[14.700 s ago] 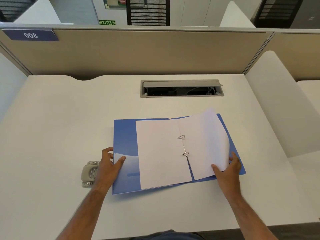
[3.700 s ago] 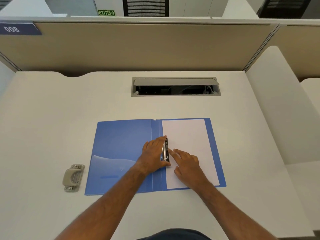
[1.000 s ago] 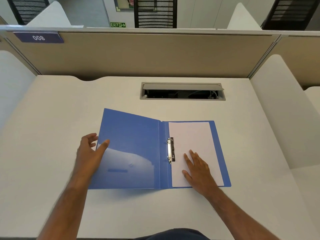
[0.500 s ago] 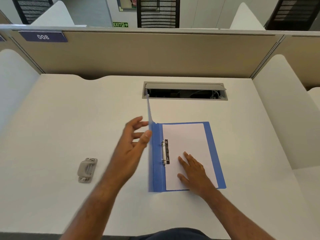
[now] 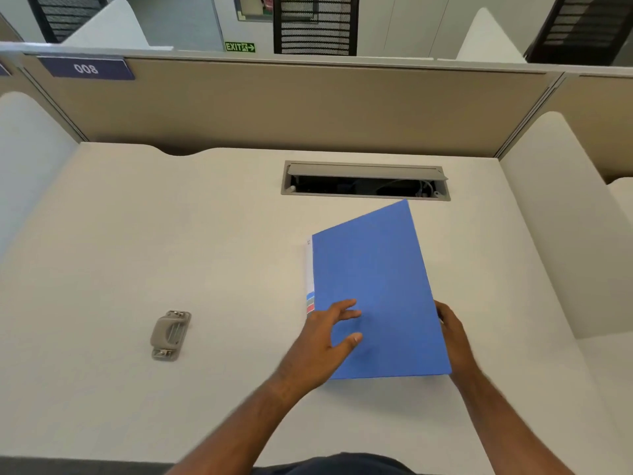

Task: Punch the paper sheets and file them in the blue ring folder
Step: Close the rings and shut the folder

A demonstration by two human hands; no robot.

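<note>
Blue plastic ring folder [image 5: 376, 289] now shut w/ front cover facing up. Half a sec ago the cover was standing on edge mid-swing and the white sheet + metal rings were in view; now both are covered, no paper showing. Sheets were on the rings before the close, so my read: filing is done, this is the wrap-up, maybe just squaring or setting the folder down.

Left hand [image 5: 325, 341] lies open on the near-left part of the cover, fingers spread, palm down, pressing rather than gripping. It was at the cover's free edge half a sec ago. Right hand [image 5: 452, 334], which was flat on the sheet, has come out to the folder's right edge; fingers curl at that edge, looks like a light hold, but can't tell how far under they go.

Folder sits on the white counter [image 5: 171, 234] right of centre, near the grey cable hatch [image 5: 364, 181], far corner just short of it. Long axis runs near-to-far, skewed: far end leans right in view. Spine w/ white label strip [image 5: 310, 279] on the left, opening edge right. Far-right corner looks a bit raised, not certain.

Grey-beige metal hole punch [image 5: 170, 334] well apart to the left, untouched.
</note>
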